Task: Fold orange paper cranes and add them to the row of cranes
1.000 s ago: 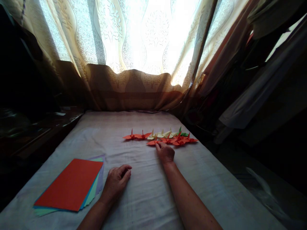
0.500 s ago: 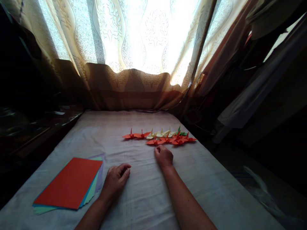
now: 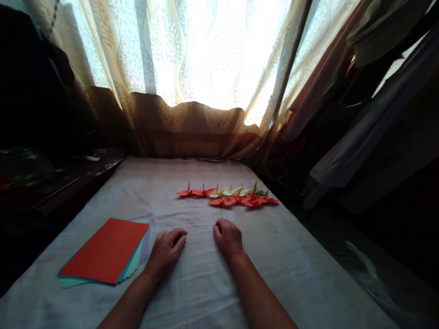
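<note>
Wrinkled cloth [image 3: 206,283] (angular paper cranes [image 3: 228,196])

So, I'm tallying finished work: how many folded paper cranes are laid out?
About 9, though overlaps may hide some: paper cranes in two rows on the cloth beyond the right hand: orange at left, cream mid-row, one green far right.

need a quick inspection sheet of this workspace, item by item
surface: pale cloth sheet, wrinkled, covering the whole work area
job's things: folded paper cranes in orange, cream and green, grouped beyond the hands; stack of coloured paper, orange sheet on top, lying flat at the left
clutter: nothing seen
grippers: left hand and right hand rest on the sheet, fingers curled, holding nothing, apart from cranes and paper
cables: nothing seen
surroundings: patterned curtain over a bright window; hanging fabric at the right; dark furniture at the left, details unclear
</note>
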`<state>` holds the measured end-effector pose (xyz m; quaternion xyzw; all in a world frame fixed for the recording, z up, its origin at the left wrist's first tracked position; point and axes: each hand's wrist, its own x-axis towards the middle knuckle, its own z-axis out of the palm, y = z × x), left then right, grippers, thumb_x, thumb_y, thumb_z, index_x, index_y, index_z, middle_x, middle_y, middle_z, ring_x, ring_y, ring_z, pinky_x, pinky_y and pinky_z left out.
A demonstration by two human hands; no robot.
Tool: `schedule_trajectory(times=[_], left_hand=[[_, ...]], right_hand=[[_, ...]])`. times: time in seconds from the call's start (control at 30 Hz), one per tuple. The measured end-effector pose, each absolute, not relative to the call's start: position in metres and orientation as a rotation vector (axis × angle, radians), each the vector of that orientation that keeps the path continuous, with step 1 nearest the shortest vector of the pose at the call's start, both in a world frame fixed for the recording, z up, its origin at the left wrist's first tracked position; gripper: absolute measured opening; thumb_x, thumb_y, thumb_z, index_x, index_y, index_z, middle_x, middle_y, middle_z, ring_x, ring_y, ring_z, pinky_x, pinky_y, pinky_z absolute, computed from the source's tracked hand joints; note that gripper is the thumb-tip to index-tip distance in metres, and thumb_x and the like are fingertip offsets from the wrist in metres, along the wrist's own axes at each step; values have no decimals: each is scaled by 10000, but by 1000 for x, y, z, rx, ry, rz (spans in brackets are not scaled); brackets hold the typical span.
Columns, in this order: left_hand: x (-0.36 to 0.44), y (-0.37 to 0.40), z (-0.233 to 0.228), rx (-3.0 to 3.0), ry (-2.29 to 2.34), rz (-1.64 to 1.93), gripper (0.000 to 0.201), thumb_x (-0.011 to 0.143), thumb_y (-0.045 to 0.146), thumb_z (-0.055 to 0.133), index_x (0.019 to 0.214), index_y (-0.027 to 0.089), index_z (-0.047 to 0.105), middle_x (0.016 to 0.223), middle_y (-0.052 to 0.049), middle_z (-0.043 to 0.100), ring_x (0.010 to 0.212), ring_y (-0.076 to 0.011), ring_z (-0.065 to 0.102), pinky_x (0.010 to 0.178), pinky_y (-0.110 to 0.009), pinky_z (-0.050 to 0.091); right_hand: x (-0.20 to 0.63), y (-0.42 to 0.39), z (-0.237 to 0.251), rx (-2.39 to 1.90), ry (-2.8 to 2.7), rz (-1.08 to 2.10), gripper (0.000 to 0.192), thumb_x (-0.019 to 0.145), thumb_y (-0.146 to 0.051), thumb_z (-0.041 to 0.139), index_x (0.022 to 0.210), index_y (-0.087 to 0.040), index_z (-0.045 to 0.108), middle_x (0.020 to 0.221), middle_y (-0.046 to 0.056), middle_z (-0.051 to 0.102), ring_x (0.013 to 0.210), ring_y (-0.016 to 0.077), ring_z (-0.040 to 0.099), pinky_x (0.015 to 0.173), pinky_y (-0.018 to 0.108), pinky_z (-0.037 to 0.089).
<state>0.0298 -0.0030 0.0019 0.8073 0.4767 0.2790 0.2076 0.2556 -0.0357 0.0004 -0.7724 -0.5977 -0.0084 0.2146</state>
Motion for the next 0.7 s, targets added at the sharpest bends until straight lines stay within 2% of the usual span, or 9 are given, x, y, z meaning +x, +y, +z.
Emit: schedule_trajectory(times=[0.23,0.37,0.47,0.6,0.7], left_hand=[[35,-11,6,2364,1328,764,158,881,240,558,923,231,711,869,-17,755,821,-190,682,845,-311,479],[16,-17,15,2468,1376,711,143,877,223,576,929,235,708,921,-28,745,904,-188,668,873,-290,481],[-18,-20,25,2476,1600,683,182,892,235,551,992,235,704,1024,-67,727,1002,-235,640,941,-359,455],[-68,-25,38,2341,2048,593,296,851,349,611,1087,185,683,1208,-179,636,1161,-363,545,982,-474,396],[-83,-33,39,2282,2156,464,361,825,440,638,1081,188,675,1222,-168,632,1146,-355,543,974,-469,391]], right_hand=[[251,-53,0,-2063,-1764,-14,119,900,-204,565,818,-200,650,819,17,686,764,135,599,685,224,336],[252,-57,-2,-2036,-1781,-15,151,911,-220,540,806,-200,646,809,18,682,741,137,591,675,230,333],[252,-59,-5,-2026,-1778,-26,157,908,-230,532,803,-204,647,808,14,680,737,137,589,668,231,334],[252,-59,-4,-2029,-1769,-19,154,897,-237,531,813,-210,657,816,17,687,734,142,591,662,235,338],[253,-59,-2,-2049,-1765,-20,169,899,-263,524,820,-216,666,811,17,690,723,146,588,650,242,335]])
